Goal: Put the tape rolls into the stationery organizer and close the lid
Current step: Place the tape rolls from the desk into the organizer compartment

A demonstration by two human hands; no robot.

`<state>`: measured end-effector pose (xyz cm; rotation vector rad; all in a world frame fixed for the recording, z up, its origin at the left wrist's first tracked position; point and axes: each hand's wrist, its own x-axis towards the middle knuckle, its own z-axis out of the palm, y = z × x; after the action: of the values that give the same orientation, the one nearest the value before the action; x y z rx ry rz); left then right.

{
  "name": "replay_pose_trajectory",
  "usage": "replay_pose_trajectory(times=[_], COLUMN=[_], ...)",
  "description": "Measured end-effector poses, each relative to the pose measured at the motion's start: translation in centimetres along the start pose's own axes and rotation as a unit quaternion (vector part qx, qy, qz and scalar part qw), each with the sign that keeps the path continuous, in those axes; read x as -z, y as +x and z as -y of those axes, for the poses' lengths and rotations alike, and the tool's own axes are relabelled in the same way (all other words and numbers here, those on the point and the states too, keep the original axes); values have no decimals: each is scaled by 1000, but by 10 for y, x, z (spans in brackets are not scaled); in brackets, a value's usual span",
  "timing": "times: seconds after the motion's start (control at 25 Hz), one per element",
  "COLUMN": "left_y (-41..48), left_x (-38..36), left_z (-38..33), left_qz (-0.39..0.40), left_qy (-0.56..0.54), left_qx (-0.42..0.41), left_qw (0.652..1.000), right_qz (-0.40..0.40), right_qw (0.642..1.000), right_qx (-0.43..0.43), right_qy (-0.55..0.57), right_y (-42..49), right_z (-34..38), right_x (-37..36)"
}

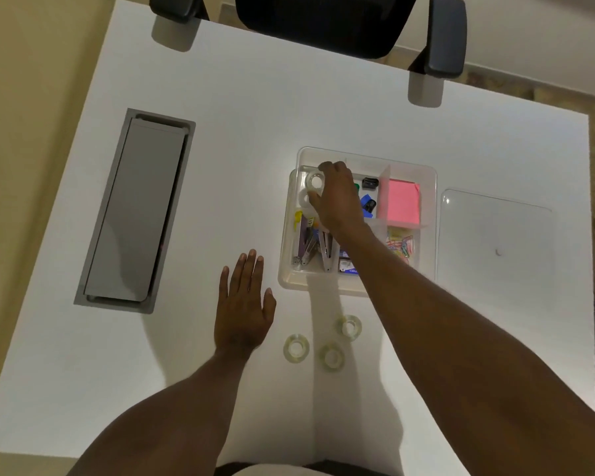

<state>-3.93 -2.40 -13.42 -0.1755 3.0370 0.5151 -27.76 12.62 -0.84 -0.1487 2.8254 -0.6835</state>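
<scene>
A clear plastic stationery organizer (426, 176) stands open on the white desk. My right hand (339, 197) reaches into its far-left compartment, fingers curled around a clear tape roll (315, 181). Another roll (303, 198) lies just below it in the same compartment, partly hidden by my hand. Three clear tape rolls lie on the desk in front of the organizer: one (296, 348) at the left, one (332, 356) in the middle, one (348, 326) at the right. My left hand (243, 305) rests flat on the desk, fingers spread, left of the organizer. The clear lid (495, 242) lies flat to the organizer's right.
The organizer also holds a pink note pad (402, 201), coloured paper clips (401, 243), staplers and small clips. A grey cable tray cover (134, 214) is set into the desk at the left. A black office chair (323, 22) stands at the far edge.
</scene>
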Motion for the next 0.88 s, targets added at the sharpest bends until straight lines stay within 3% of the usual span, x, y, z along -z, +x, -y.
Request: replay_pose_trajectory(times=[0.24, 0.44, 0.88], left_y=[1, 1, 3], left_x=[-5, -7, 4], left_z=[1, 1, -3], left_qz=[5, 8, 3], left_qy=[0, 2, 15], left_qx=[1, 6, 1], left_qw=[1000, 1000, 1000], right_qz=[21, 2, -174], right_qw=[995, 995, 980], right_qx=[-6, 3, 75], right_qy=[-98, -100, -64], right_y=[33, 36, -66], right_z=[0, -1, -4], right_x=[-25, -31, -12])
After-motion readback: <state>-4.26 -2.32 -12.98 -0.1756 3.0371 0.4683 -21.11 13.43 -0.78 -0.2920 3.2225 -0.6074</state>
